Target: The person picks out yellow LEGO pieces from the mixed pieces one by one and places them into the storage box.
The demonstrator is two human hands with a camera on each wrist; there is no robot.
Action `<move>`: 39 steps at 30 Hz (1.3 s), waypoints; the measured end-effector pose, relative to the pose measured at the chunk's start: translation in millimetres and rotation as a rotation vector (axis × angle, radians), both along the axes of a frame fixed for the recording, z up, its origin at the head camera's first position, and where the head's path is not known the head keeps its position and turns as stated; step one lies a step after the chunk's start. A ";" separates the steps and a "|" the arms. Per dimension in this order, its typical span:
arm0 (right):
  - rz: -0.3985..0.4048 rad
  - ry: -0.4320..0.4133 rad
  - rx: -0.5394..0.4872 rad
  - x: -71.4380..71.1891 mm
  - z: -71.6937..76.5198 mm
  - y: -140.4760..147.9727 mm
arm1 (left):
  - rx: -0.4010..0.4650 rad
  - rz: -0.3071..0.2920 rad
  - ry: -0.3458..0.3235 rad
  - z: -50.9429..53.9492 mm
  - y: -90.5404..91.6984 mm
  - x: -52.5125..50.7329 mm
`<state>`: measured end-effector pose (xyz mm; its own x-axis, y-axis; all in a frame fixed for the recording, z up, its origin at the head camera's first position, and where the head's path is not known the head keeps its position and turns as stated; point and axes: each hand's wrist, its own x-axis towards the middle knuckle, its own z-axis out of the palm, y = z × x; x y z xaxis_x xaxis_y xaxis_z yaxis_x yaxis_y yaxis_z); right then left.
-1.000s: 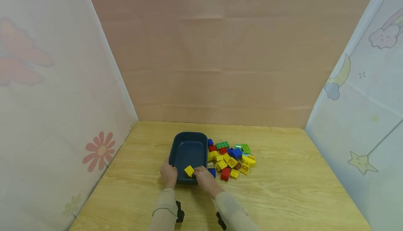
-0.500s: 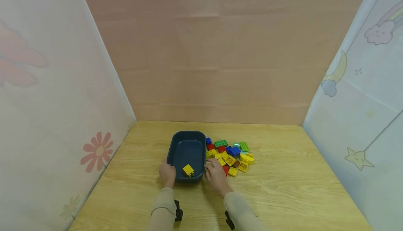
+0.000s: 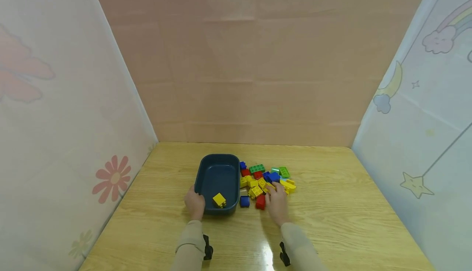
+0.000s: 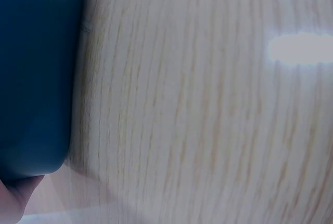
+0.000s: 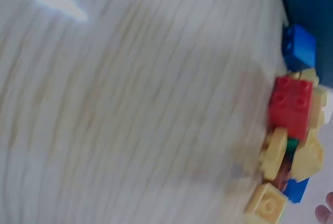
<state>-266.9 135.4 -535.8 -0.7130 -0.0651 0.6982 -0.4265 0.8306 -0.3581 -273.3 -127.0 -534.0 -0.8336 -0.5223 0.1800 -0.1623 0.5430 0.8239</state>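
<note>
Yellow bricks (image 3: pixel 256 192) near the right hand (image 3: pixel 277 203), fingers apart, look light, stiff, best side-pinched; left hand (image 3: pixel 194 203) clamps tray (image 3: pixel 218 176) at eight o'clock

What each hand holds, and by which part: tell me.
The left hand holds the dark blue tray by its left side, toward the near corner. The right hand is at the yellow toy bricks; whether it grips one cannot be told.

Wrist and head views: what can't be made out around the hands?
Head view: whether the right hand grips any bricks; its fingers cover the contact.
Right wrist view: most of that hand, cut off by the right edge.
Left wrist view: inside of the tray, hidden by its wall.
</note>
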 end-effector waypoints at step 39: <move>-0.230 -0.346 0.068 0.6 -26.4 41.2 | 0.001 -0.001 -0.002 0.6 -0.3 -0.7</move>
<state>-266.3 176.6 -562.2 -0.9061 0.0860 0.4142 -0.0907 0.9168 -0.3889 -274.0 -127.3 -533.4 -0.8344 -0.5217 0.1780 -0.1632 0.5424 0.8241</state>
